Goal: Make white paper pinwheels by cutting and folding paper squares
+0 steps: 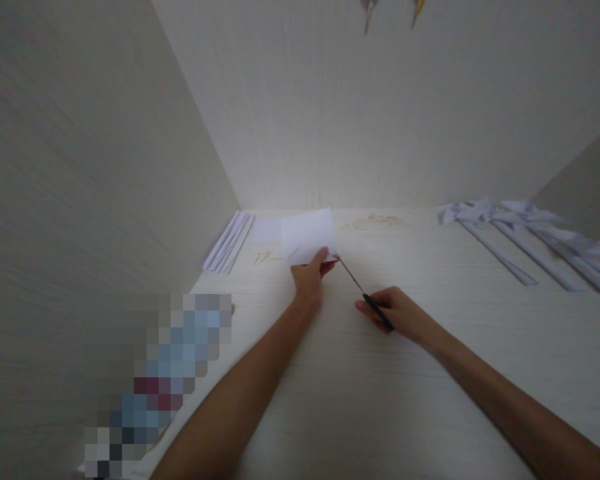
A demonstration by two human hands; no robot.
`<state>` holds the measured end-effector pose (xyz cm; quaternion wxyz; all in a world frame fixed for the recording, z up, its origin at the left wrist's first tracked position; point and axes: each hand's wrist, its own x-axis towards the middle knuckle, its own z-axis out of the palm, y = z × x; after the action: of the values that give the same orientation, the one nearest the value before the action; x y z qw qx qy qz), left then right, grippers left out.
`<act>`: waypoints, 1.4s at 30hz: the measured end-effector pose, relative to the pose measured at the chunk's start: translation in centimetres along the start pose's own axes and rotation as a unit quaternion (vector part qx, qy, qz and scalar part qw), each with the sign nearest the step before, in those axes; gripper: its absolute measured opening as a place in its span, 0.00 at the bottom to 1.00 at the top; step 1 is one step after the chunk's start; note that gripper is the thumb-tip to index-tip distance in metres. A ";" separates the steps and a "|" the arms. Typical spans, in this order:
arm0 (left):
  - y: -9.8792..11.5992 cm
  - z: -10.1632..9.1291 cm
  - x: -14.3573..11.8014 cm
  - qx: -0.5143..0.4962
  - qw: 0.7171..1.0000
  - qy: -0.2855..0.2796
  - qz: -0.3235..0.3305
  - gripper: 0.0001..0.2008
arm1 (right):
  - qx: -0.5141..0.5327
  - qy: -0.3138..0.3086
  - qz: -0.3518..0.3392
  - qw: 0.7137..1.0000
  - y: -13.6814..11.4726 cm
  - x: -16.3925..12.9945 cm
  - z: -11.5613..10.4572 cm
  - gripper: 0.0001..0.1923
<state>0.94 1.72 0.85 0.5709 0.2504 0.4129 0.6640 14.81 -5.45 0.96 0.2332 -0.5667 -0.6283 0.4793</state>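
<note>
My left hand (310, 277) pinches the near edge of a white sheet of paper (307, 235), holding it just above the pale wooden desk (360, 400). My right hand (397, 313) grips a thin dark-handled tool (367, 300), likely scissors or a blade. Its metal tip reaches up to the paper's lower right corner beside my left thumb. A second pale sheet (266, 230) lies flat behind the held paper.
Folded white paper strips (229, 241) lie by the left wall. More long folded paper pieces (530, 243) are spread at the back right. Small tan scraps (263, 257) sit near the paper. Walls enclose the desk on the left, back and right. A blurred patch covers the lower left.
</note>
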 end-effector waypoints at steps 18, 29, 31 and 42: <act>-0.2 0.1 0.1 -0.003 1.000 0.012 -0.003 0.11 | -0.007 -0.007 0.004 1.000 0.1 0.1 0.0 0.22; -0.1 0.0 0.0 -0.003 1.000 0.004 -0.001 0.10 | 0.000 0.000 -0.002 1.000 0.4 0.1 0.1 0.22; 0.0 0.0 0.0 -0.003 1.000 0.004 -0.003 0.10 | 0.000 0.000 -0.003 1.000 0.4 0.1 0.1 0.22; -0.1 0.1 0.0 -0.006 1.000 0.012 -0.004 0.09 | -0.019 0.007 0.000 1.000 0.4 0.1 0.1 0.22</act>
<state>1.06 1.76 0.86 0.5698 0.2377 0.4168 0.6671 14.87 -5.47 0.56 0.2273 -0.5742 -0.6355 0.4634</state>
